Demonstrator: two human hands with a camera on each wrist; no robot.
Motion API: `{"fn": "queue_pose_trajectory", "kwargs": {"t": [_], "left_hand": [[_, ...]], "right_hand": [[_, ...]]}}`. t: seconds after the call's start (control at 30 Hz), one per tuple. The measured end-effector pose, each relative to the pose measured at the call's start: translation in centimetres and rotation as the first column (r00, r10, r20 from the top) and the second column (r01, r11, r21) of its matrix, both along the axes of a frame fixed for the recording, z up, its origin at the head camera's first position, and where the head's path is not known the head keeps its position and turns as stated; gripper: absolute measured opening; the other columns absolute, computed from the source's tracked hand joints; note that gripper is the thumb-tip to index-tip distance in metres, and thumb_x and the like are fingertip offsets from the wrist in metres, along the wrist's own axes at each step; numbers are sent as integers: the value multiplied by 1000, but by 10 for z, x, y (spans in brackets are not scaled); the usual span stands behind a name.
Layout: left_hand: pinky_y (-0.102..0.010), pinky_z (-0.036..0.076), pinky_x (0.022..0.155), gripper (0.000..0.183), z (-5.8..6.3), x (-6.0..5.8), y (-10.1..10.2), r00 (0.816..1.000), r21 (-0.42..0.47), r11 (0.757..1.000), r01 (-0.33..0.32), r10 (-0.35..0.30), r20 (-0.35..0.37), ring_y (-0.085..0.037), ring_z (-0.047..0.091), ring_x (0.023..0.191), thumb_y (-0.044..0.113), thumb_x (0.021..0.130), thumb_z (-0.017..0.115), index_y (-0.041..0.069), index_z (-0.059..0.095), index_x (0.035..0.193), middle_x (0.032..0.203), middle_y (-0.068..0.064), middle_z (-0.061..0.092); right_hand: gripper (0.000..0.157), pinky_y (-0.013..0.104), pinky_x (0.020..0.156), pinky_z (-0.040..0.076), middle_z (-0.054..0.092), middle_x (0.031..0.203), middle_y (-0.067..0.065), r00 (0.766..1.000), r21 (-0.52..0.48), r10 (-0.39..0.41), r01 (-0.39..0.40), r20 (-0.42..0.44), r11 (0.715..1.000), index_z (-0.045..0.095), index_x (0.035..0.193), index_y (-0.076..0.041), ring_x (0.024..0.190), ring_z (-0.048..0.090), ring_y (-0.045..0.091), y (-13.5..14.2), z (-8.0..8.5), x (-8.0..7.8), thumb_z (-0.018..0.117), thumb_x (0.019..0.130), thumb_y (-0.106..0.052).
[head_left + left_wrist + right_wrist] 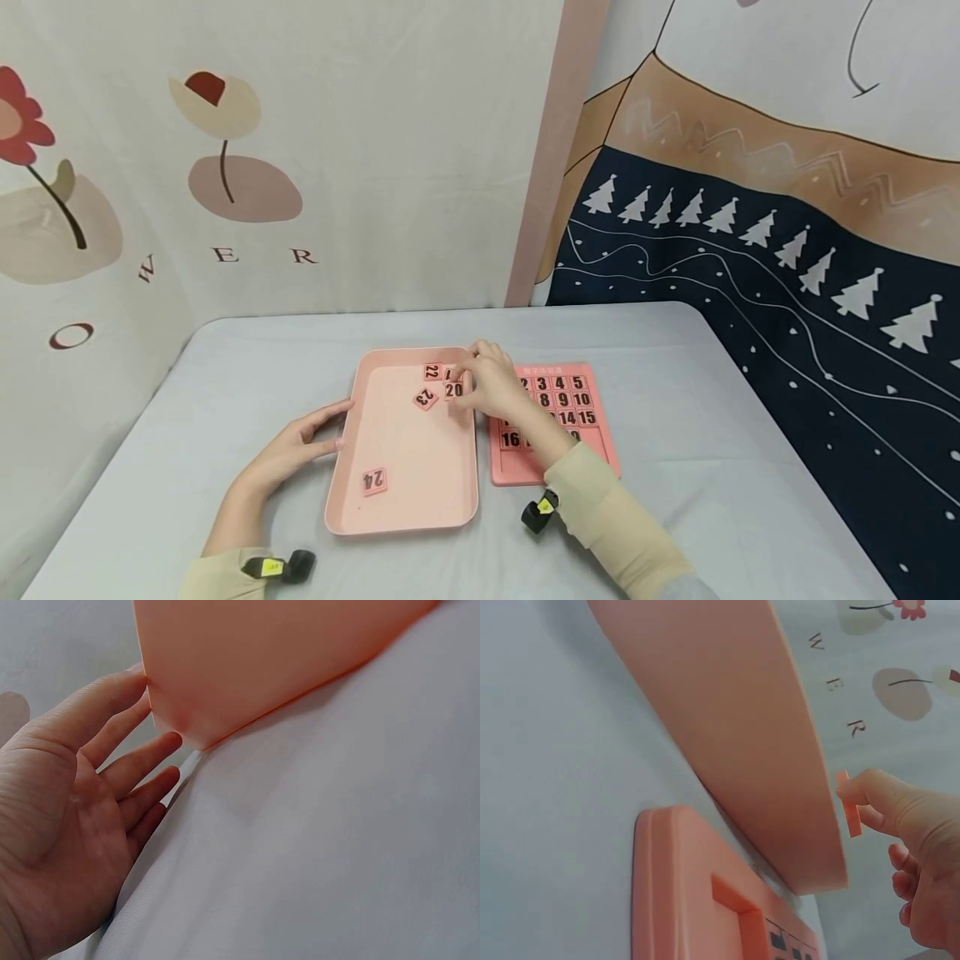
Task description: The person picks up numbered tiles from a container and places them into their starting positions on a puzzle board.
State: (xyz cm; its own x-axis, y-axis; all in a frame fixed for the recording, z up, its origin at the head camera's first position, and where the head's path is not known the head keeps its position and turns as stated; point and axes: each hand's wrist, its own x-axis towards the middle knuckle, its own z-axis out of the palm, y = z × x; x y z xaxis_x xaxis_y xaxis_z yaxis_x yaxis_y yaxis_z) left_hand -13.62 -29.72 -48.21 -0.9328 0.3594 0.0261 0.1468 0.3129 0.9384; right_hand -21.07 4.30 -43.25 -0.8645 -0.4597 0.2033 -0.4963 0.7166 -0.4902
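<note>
My left hand (300, 446) rests its fingertips against the left side of the pink tray (405, 450), fingers fairly straight, as the left wrist view also shows. Above the tray's right rim, my right hand (491, 385) pinches a thin pink number tile (848, 804) between thumb and finger. A tile reading 20 (453, 390) appears at those fingertips in the head view. Beside it in the tray are tile 22 (432, 372), tile 23 (426, 399) and another tile partly hidden by the hand. Tile 24 (374, 481) lies upside down near the tray's lower left.
Right of the tray lies a pink number puzzle board (555, 471) with rows of numbered tiles, partly covered by the right forearm. A pale cloth (712, 417) covers the table. Printed curtains (405, 167) hang behind it.
</note>
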Motion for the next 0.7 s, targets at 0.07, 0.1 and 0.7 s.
{"fn": "queue_pose_trajectory", "kwargs": {"t": [0.07, 0.1, 0.7], "left_hand": [[-6, 23, 97, 56, 0, 0, 0, 1000, -1, 1000, -4, 4, 0, 8, 28, 128, 13, 91, 66, 7, 45, 142, 149, -15, 36], [-6, 23, 97, 56, 0, 1, 1, 1000, -2, 1000, -6, 6, 1, 8, 28, 128, 13, 91, 66, 7, 45, 142, 149, -15, 36], [-7, 24, 98, 57, -3, -1, 0, 1000, 9, 1000, 14, -14, -16, 7, 30, 128, 12, 91, 66, 7, 44, 143, 148, -16, 37]], "right_hand": [[29, 38, 92, 34, 44, 102, -2, 1000, -10, 3, -4, -20, 1000, 71, 89, -22, 99, 39, 18, 5, 3, 4, 86, 67, -31], [29, 38, 91, 34, 44, 101, -3, 1000, -13, 3, -3, -29, 1000, 71, 90, -22, 98, 39, 18, 8, 4, 6, 86, 67, -31], [27, 39, 84, 32, 44, 100, -3, 992, -108, -64, 52, -109, 993, 70, 86, -24, 97, 39, 19, 77, 8, 41, 87, 64, -23]]}}
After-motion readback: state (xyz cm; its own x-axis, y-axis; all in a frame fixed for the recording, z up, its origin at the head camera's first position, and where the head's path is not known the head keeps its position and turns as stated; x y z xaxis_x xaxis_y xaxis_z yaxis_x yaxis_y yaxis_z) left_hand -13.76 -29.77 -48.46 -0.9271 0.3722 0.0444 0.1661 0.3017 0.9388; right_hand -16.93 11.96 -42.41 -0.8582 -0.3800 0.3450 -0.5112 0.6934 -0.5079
